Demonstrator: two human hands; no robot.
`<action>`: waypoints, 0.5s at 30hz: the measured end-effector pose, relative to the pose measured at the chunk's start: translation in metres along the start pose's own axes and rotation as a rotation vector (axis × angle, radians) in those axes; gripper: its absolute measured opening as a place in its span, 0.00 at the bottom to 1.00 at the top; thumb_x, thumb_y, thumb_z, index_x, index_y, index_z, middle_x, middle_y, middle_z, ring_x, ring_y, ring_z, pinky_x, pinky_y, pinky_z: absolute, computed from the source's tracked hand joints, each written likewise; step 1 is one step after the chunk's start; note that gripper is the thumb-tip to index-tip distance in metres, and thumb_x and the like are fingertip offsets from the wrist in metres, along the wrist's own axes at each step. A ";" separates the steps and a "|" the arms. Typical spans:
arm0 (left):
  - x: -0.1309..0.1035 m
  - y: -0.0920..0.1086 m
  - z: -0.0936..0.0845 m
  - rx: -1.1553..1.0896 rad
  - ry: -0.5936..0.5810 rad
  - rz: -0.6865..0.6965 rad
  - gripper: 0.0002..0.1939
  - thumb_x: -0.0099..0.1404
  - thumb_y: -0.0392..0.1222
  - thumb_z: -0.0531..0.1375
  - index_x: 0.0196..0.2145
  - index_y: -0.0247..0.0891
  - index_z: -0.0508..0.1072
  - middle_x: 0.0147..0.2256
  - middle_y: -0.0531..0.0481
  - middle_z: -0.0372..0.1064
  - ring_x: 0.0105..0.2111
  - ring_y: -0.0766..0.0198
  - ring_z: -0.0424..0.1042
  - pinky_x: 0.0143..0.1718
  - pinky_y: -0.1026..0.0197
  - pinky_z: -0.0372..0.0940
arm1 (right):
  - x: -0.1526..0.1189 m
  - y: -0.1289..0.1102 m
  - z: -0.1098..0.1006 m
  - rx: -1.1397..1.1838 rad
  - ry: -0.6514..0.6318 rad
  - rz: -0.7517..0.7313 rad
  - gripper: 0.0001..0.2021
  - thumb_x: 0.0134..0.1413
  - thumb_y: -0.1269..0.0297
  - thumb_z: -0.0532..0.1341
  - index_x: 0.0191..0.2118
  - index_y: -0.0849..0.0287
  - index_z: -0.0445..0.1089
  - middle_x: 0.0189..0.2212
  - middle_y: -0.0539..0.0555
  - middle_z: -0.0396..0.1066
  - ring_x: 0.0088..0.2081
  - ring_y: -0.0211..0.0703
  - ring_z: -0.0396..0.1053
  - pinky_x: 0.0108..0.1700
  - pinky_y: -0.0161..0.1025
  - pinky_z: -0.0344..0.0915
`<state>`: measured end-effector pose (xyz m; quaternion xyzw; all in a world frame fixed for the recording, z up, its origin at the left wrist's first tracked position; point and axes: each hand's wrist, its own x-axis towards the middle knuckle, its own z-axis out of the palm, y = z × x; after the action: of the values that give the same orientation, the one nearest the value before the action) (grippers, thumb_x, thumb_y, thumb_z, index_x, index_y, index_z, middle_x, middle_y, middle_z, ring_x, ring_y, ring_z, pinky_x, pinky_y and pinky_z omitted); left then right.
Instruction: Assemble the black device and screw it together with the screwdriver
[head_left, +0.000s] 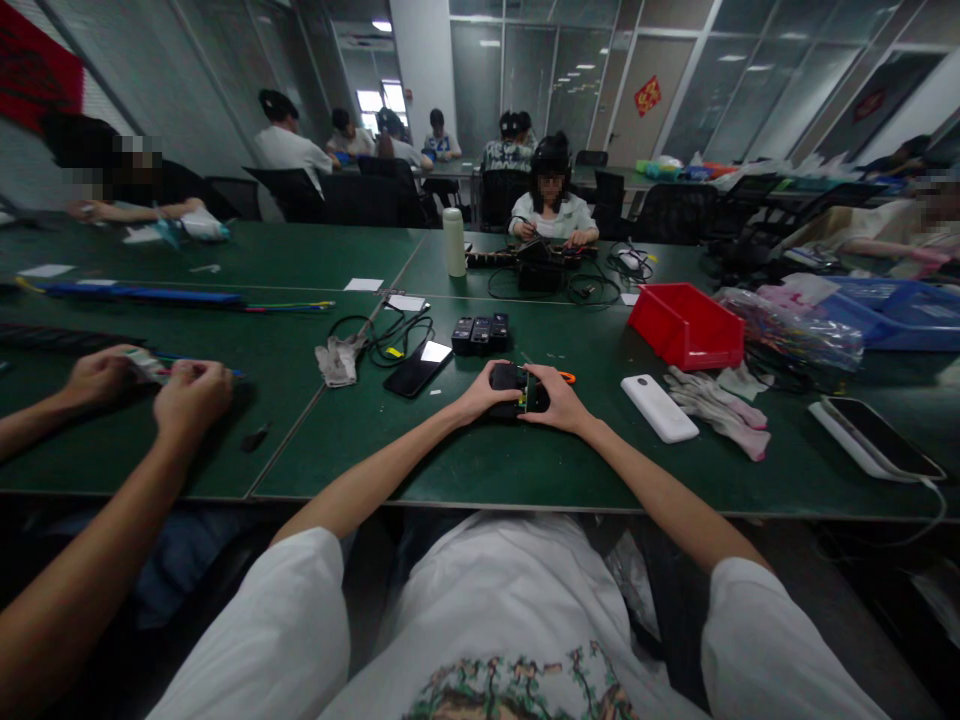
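Both of my hands are around a small black plastic device with a green circuit board (532, 393) showing in its opening. My left hand (478, 395) grips the black housing (505, 378) from the left, thumb toward the front. My right hand (561, 402) closes on its right side, where the board stands upright; whether board and housing are apart I cannot tell. An orange handle (568, 378) of some tool pokes out behind my right hand. Just beyond lie several black box-shaped modules (480, 334) in a row.
Left are a black phone (418, 369), a cable (390, 345) and a grey glove (340, 360). Right are a white power bank (658, 408), a red bin (686, 325), gloves (724, 415) and a charging phone (885, 438). A co-worker's hands (191, 395) work at left; another person sits opposite.
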<state>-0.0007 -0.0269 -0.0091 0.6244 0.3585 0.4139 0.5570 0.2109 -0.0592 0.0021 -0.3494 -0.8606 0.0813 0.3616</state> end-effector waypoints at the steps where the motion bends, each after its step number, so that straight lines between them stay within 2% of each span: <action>1: 0.000 0.000 0.000 0.005 0.000 0.000 0.39 0.47 0.45 0.71 0.54 0.40 0.61 0.48 0.46 0.65 0.45 0.59 0.68 0.49 0.53 0.65 | 0.000 0.000 0.000 -0.002 -0.001 0.002 0.45 0.43 0.51 0.70 0.64 0.55 0.50 0.58 0.62 0.60 0.59 0.59 0.59 0.60 0.59 0.58; 15: -0.002 0.003 -0.001 0.024 -0.008 0.022 0.38 0.48 0.46 0.70 0.54 0.41 0.61 0.47 0.46 0.65 0.45 0.59 0.67 0.50 0.53 0.64 | 0.000 0.000 0.001 -0.018 -0.033 0.027 0.44 0.45 0.50 0.68 0.65 0.54 0.48 0.60 0.61 0.58 0.60 0.59 0.57 0.61 0.60 0.56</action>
<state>-0.0022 -0.0290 -0.0064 0.6365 0.3544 0.4133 0.5463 0.2105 -0.0585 0.0018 -0.3627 -0.8624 0.0842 0.3430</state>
